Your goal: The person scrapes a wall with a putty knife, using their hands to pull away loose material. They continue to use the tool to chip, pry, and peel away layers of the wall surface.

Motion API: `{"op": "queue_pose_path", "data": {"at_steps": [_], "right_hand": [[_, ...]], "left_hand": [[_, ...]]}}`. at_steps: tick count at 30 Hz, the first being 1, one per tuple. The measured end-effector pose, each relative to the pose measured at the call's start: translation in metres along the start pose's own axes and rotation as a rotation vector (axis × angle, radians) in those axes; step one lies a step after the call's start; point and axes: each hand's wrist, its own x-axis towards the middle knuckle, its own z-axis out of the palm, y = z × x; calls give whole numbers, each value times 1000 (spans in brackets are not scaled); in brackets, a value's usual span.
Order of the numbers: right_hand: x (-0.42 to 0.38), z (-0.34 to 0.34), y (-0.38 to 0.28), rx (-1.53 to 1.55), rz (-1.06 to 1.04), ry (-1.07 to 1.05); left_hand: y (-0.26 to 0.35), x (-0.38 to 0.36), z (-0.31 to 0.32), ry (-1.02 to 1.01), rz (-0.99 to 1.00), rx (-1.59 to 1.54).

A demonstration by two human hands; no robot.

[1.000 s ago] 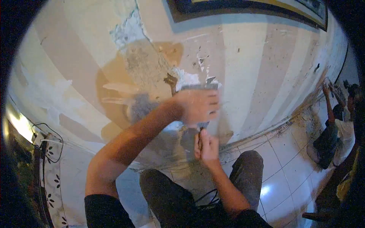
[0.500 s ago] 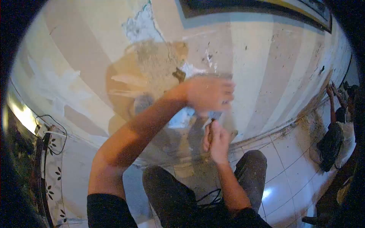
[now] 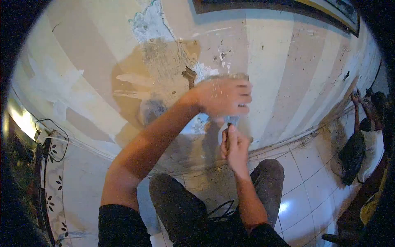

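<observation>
My right hand (image 3: 236,147) is closed round the handle of a putty knife (image 3: 231,119), its metal blade pointing up toward my other hand. Just above it, my left hand (image 3: 222,98) is in front of the wall, back toward me, with its fingers curled and slightly blurred. A thin, flat, greyish-brown edge (image 3: 236,76) shows over the knuckles of that hand; I cannot tell what the piece is. Behind both hands the striped wall (image 3: 271,78) has peeled paint, a crack and a dark hole (image 3: 189,74) left of my left hand.
A framed picture (image 3: 279,6) hangs at the top. At the far right, a person (image 3: 362,140) reaches toward the wall's base. White floor tiles (image 3: 302,177) lie below. On the left are a cable (image 3: 61,123) and a dark-edged panel with leaf patterns (image 3: 51,197).
The whole view has shifted slightly. Both hands stay close together at the wall, the right one a little higher with the putty knife still in it.
</observation>
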Motion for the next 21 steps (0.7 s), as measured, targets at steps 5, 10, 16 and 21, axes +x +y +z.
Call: {"op": "queue_pose_path", "data": {"at_steps": [5,10,16,21], "right_hand": [[7,-3,14,13,-41,-50],[8,3,14,-2,-23,-26],[11,1,6,-5,-27,-23],[4,1,18,49,-53,-60]], "left_hand": [[0,0,-5,-84,-36,21],[-5,-6,-8,-72,-30,122],[1,-4,-11,-30,-92,120],[8,-8,-2,-15,-79,1]]}}
